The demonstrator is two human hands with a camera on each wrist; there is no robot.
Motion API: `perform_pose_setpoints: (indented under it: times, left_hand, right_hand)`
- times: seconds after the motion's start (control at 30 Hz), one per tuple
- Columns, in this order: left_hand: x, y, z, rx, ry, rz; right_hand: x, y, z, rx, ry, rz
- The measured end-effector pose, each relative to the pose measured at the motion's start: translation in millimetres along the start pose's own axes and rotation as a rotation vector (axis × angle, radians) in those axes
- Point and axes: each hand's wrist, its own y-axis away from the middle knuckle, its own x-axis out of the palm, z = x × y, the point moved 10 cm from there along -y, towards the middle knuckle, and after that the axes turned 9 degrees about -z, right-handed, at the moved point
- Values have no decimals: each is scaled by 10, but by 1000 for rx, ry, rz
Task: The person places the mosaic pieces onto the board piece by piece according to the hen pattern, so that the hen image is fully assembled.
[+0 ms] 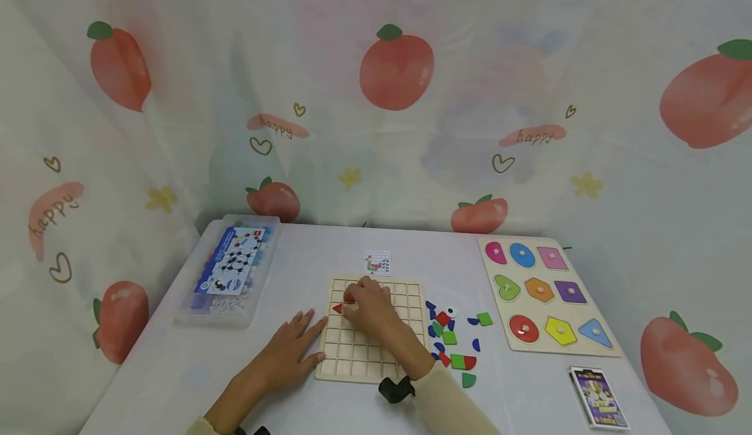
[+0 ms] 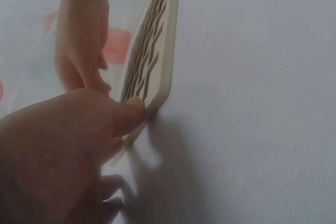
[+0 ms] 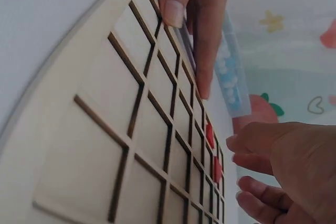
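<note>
A square wooden grid board [image 1: 358,360] lies on the table in front of me. My left hand [image 1: 286,354] rests beside it with fingers spread, its thumb and a fingertip at the board's left edge. My right hand [image 1: 373,309] is over the upper left cells, fingers loosely bent. Near its fingertips a red triangle [image 1: 337,308] sits in a cell, and a second red piece [image 1: 349,294] is partly hidden by the hand. In the right wrist view both red pieces [image 3: 217,169] lie in the grid, with nothing visible between the right hand's fingers.
Right of the board lie several loose red, green and blue pieces [image 1: 450,338]. A small pattern card [image 1: 376,263] is behind the board. A clear plastic case [image 1: 229,272] stands at left. At right are a shape puzzle board [image 1: 549,298] and a card box [image 1: 598,398].
</note>
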Motion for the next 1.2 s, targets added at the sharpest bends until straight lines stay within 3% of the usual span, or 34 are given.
perform_pose_setpoints:
  times: [0.17,0.3,0.53,0.67,0.87,1.03,1.2]
  left_hand:
    - [3,0,-3,-6,-6,-2]
    - [1,-3,-15,-1,-13,-7]
    - [5,-9,-15,0,-20,-7]
    - [2,-11,-10,-1,-25,-2]
    - [-13,1,-19,-4,-11,1]
    - [-8,-2,-13,-6,-15,7]
    - [-8,1,-14,-3,-12,5]
  right_hand:
    - [-328,92,-318,72,-8,-28]
    - [-624,241,-702,162,43,-38]
    - [-996,557,-1468,342,134,47]
    - [-1089,670,-1758,423,122,83]
    - [-1050,697,-1913,443,85,71]
    - [-1017,673,-1978,415,50,-2]
    - [-979,663,-2053,456,1,-47]
